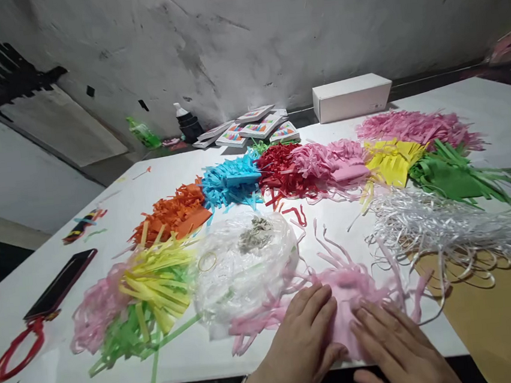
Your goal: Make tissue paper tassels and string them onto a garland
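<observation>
Pale pink fringed tissue paper (344, 288) lies near the front edge of the white table, its cut strips fanning out to both sides and away from me. My left hand (303, 337) rests flat on its left part, fingers stretched out. Over the right part lies my right hand (394, 341), its fingers also extended and pressing down on the paper. Just beyond my left hand sits a clear plastic bag (228, 278) with small greyish bits (256, 233) on it and a thin rubber band (207, 261).
Fringed paper piles arc behind: orange (174, 214), blue (231, 179), red (283, 168), yellow (394, 160) and green (448, 173). White strings (448, 221) lie right, over brown cardboard (506, 312). A phone (61, 283) lies left. Stacked packets (249, 126) and a white box (351, 98) stand behind.
</observation>
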{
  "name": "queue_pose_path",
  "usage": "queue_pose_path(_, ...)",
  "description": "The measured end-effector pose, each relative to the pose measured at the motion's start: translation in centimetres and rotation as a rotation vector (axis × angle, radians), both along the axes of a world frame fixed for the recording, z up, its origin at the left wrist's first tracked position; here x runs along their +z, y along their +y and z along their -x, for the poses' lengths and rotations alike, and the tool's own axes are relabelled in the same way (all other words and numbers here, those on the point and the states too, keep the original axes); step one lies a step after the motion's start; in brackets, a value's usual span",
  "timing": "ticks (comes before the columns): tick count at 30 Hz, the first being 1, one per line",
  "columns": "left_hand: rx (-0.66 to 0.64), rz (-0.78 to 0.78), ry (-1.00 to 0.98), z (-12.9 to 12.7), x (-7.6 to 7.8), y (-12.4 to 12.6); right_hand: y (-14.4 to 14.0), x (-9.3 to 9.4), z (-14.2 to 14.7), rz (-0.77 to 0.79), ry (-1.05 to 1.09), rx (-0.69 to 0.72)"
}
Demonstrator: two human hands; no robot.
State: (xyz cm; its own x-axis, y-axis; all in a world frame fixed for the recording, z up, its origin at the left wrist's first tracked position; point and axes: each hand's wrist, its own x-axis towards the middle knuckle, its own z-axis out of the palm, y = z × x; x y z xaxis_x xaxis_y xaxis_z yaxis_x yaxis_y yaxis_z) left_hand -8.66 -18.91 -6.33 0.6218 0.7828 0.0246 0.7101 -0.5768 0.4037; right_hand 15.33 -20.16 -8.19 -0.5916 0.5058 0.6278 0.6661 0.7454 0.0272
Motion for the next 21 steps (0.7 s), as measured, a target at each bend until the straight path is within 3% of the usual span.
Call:
queue_pose_path(2, -0.051, -0.007, -0.007, 0.4, 0.1, 0.0, -0.1, -0.5, 0.4, -0.006, -0.052, 0.062)
queue_pose_path(5, -0.111, -0.015, -0.012, 1.0, 0.5, -0.2, -0.2, -2.3, 0.1, -0.006, -0.092, 0.011)
queue_pose_path(7, -0.117, -0.026, -0.011, 1.1, 0.7, -0.3, -0.2, -3.5, -0.6, 0.014, -0.062, -0.148)
queue_pose_path(10, -0.115, -0.052, 0.0, 0.9, 1.0, -0.4, 0.0, -4.2, -2.4, 0.025, 0.044, -0.545)
queue_pose_path(12, -0.112, -0.061, 0.009, 0.8, 1.1, -0.4, 0.1, -3.5, -3.5, 0.006, 0.133, -0.765)
queue_pose_path(14, -0.111, -0.062, 0.012, 0.7, 1.2, -0.4, -0.1, -2.2, -3.9, -0.025, 0.246, -0.873)
queue_pose_path(16, -0.112, -0.059, 0.015, 0.7, 1.1, -0.4, -0.4, -0.8, -3.2, -0.051, 0.282, -0.739)
queue_pose_path(19, -0.114, -0.058, 0.011, 0.7, 0.8, -0.4, -0.9, -0.1, -0.2, 0.024, 0.095, -0.171)
queue_pose_path(21, -0.103, -0.059, 0.003, 0.8, 0.6, -0.5, -0.9, -0.6, 2.3, 0.075, -0.008, 0.047)
